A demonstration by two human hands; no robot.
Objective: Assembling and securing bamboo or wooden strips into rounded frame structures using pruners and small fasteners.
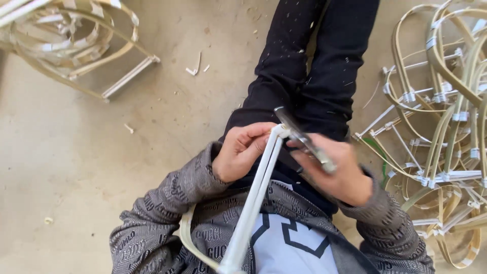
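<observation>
We've got our left hand (pixel 242 152) clenched around the white-wrapped bamboo frame (pixel 256 193) while our right hand (pixel 332 170) grips a knife (pixel 304 139) against its taped tip.

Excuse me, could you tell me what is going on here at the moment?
A person seated over a concrete floor holds a pair of pale sticks in the left hand. The right hand grips a metal blade whose edge lies against the sticks' taped end. Bent, taped cane frames are piled to the right, with another at upper left.
</observation>
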